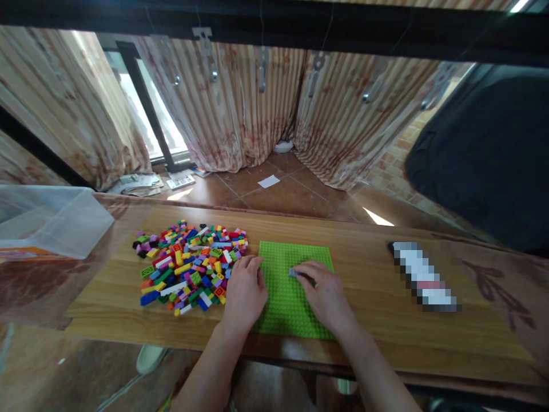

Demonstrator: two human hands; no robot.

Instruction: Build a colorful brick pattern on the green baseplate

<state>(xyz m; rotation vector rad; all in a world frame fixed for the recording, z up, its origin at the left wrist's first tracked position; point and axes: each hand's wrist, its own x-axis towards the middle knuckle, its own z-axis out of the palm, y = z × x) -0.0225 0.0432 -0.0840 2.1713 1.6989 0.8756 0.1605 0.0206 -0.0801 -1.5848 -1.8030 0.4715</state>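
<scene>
A green studded baseplate (278, 315) lies flat on the wooden table. Over its upper right part, my right hand (328, 294) is closed in a pinch on a small grey-blue toy brick (293, 272). The brick is at the plate's surface or just above it; I cannot tell which. My left hand (245, 292) rests at the plate's left edge, beside the heap of bricks. Its fingers are loosely bent, the thumb a little apart, and nothing shows in them. Left of that hand spreads a heap of mixed coloured toy bricks (193, 269).
A translucent plastic bin (60, 223) stands at the table's left end. On the right lies a dark-edged object (422, 277), blurred out by pixels. Beyond the wooden table (364, 343) are patterned curtains (240, 114), papers on the tiled floor and a dark covered shape (489, 149).
</scene>
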